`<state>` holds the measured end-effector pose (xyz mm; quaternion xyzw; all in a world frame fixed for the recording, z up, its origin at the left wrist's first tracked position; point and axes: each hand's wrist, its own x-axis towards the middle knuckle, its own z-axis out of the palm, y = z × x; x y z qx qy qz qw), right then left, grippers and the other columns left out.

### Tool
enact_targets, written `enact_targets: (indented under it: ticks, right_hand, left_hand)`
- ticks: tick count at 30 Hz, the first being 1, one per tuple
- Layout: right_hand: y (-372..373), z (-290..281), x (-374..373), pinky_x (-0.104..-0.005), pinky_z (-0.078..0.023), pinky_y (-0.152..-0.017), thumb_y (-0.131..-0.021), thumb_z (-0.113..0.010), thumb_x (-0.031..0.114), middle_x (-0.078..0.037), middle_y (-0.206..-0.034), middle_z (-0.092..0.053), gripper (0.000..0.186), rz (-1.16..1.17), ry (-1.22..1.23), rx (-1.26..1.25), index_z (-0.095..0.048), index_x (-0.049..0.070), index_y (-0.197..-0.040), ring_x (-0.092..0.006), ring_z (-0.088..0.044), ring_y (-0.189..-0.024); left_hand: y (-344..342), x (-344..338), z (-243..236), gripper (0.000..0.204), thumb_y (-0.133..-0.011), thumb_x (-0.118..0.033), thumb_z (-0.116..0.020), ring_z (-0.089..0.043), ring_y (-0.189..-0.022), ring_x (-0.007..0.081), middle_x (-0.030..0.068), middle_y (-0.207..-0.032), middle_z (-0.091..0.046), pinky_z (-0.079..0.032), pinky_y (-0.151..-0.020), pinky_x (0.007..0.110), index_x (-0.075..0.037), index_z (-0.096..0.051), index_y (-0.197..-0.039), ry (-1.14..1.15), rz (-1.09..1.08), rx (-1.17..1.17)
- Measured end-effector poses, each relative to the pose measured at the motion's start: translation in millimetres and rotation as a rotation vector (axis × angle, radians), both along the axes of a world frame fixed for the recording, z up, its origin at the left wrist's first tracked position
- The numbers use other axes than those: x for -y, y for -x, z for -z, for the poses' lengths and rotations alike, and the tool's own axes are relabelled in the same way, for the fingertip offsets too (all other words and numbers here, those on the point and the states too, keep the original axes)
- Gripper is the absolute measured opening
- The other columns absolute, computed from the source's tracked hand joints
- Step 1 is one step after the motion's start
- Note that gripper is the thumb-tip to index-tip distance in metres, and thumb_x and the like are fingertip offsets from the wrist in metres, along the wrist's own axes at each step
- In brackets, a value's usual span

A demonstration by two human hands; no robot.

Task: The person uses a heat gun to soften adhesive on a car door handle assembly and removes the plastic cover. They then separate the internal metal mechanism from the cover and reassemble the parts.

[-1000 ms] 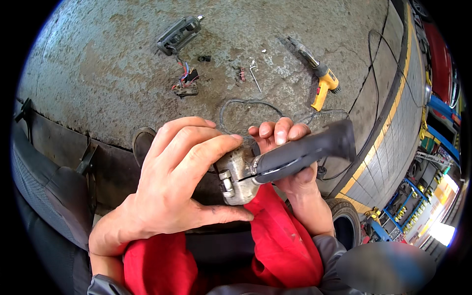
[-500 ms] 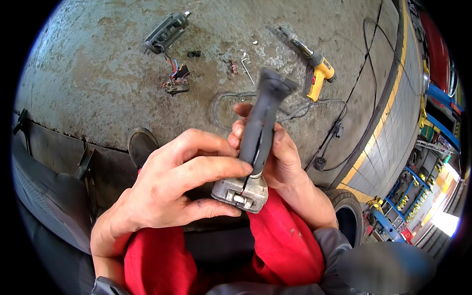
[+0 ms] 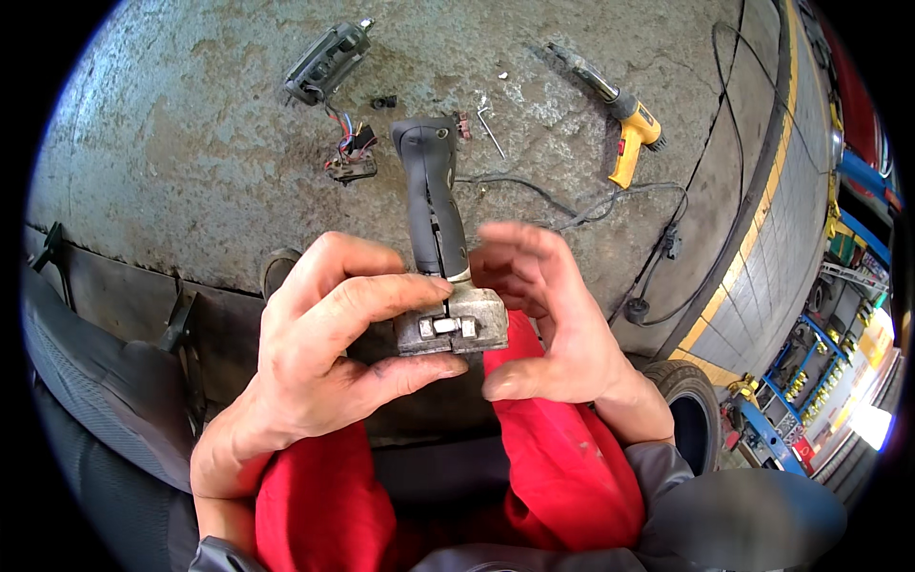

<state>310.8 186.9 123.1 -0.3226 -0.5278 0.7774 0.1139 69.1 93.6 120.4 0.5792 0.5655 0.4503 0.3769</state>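
My left hand (image 3: 315, 343) grips a dark grey power tool handle housing (image 3: 431, 191) by its scuffed metallic base, thumb below and fingers on top. The handle points away from me, and a narrow gap runs along the seam between its halves. A small latch-like piece sits on the base's near face. Just right of the housing is my right hand (image 3: 567, 324), open, with fingers and thumb spread around the base's side. Its fingertips are partly hidden behind the housing, so I cannot tell whether they touch it.
On the concrete floor lie a grey tool body (image 3: 329, 62), a wired switch assembly (image 3: 353, 170), a hex key (image 3: 492, 133) and a yellow heat gun (image 3: 631, 143) with its black cable (image 3: 734, 124). A tyre (image 3: 688, 410) stands at my right, a car seat (image 3: 114, 410) at my left.
My right hand has loosened from the handle and opened at its right side. The housing has swung left to stand nearly straight away from me, still in my left hand.
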Motion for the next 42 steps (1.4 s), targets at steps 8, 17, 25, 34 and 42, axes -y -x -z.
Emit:
enact_targets:
  ticks: [8, 17, 25, 34, 42]
  right_hand:
    - [-1.7, 5.2, 8.7, -0.0400, -0.052, -0.107, -0.092, -0.089, 0.020, -0.017, -0.135, -0.067, 0.064, 0.023, -0.305, -0.011, -0.059, 0.000, -0.145, -0.0293, -0.067, -0.125]
    - [1.7, 7.0, 8.4, -0.0397, -0.057, -0.099, -0.094, -0.086, 0.017, -0.018, -0.132, -0.068, 0.057, 0.037, -0.409, -0.094, -0.061, 0.003, -0.144, -0.0312, -0.071, -0.118]
    - [2.4, 6.0, 7.9, -0.0411, -0.058, -0.098, -0.093, -0.086, 0.016, -0.020, -0.133, -0.068, 0.060, 0.025, -0.445, -0.104, -0.060, 0.002, -0.146, -0.0341, -0.071, -0.117]
    - [3.3, 11.3, 11.7, -0.0413, -0.057, -0.099, -0.093, -0.086, 0.015, -0.023, -0.137, -0.066, 0.060, 0.058, -0.439, -0.122, -0.060, 0.002, -0.145, -0.0352, -0.070, -0.120]
    - [-0.8, 25.7, 8.7, -0.0583, -0.050, -0.112, -0.102, -0.077, 0.022, -0.038, -0.155, -0.047, 0.056, -0.025, -0.302, -0.324, -0.051, 0.013, -0.151, -0.0495, -0.054, -0.144]
  left_hand:
    - [-3.0, 4.3, 0.1, 0.059, -0.068, -0.019, -0.102, -0.071, -0.091, 0.0249, 0.0122, -0.106, -0.069, -0.060, -0.074, 0.036, -0.003, -0.075, -0.117, 0.025, -0.016, 0.003]
    - [-3.4, 4.2, 2.5, 0.053, -0.068, -0.019, -0.102, -0.073, -0.094, 0.0253, 0.0135, -0.107, -0.070, -0.062, -0.075, 0.036, -0.003, -0.073, -0.109, -0.058, -0.047, 0.051]
    - [-3.4, 4.9, 0.2, 0.052, -0.066, -0.015, -0.103, -0.073, -0.096, 0.0268, 0.0136, -0.108, -0.070, -0.063, -0.078, 0.037, -0.003, -0.073, -0.107, -0.082, -0.046, 0.050]
    - [-4.7, 4.7, 1.7, 0.055, -0.066, -0.014, -0.103, -0.073, -0.096, 0.0279, 0.0131, -0.108, -0.068, -0.063, -0.079, 0.039, -0.004, -0.071, -0.109, -0.113, -0.035, 0.026]
    - [-2.0, 13.2, 14.1, 0.106, -0.054, -0.043, -0.109, -0.061, -0.122, 0.0330, 0.0171, -0.133, -0.058, -0.051, -0.103, 0.047, -0.001, -0.055, -0.135, -0.048, -0.056, 0.197]
